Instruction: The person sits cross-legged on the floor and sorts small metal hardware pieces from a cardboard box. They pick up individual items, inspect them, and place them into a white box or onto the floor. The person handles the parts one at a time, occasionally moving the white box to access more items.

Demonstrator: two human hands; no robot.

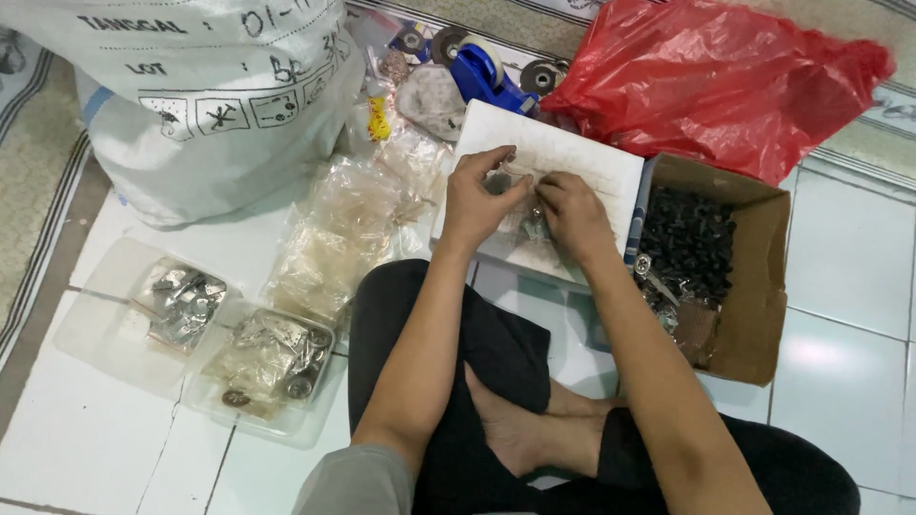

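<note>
- My left hand (474,195) and right hand (572,215) met over the white foam block (582,157), which served as a raised surface above my crossed legs.
- The fingers of both pinched a small clear packet of metal parts (530,225), held low on the block so nothing could scatter.
- A cardboard box (754,286) of black pieces sat just right, in reach.
- Two clear plastic trays (100,329) of metal fittings lay to my left on the white tiled floor (849,257).
- A white sack (205,95) and red plastic bag (716,72) stood behind.
</note>
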